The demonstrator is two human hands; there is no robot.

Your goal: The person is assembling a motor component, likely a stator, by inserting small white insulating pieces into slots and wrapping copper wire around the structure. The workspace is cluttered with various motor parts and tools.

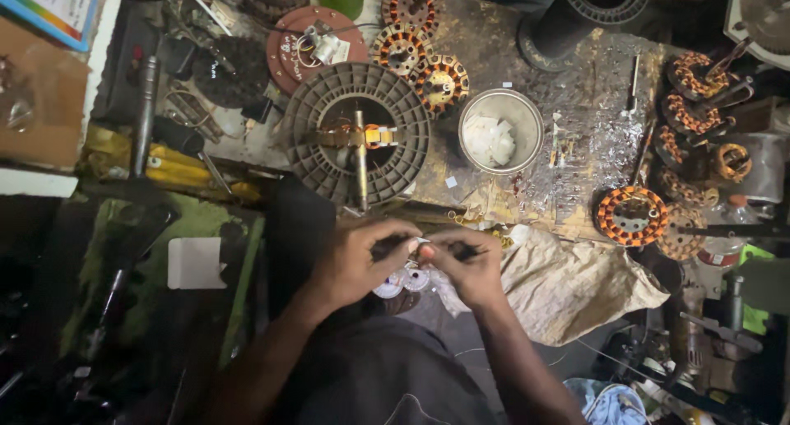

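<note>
At the lower middle of the frame the left hand (358,264) and the right hand (467,264) meet, fingers curled inward and pinching a small dark part (415,250) between them; its shape is too hidden to tell, though what shows runs left to right across the frame. Just below the fingertips lie small white discs (403,283). Above the hands, near the bench edge, sits a large dark ribbed spool (313,120) with a metal rod (361,157) whose long axis runs up and down the frame. To its right stands a metal bowl (535,129) holding white scraps. A crumpled cloth (576,289) lies just right of the right hand. Copper-wound stators (632,215) crowd the right side. Open room is only at lower left, around a white card (196,263).
</note>
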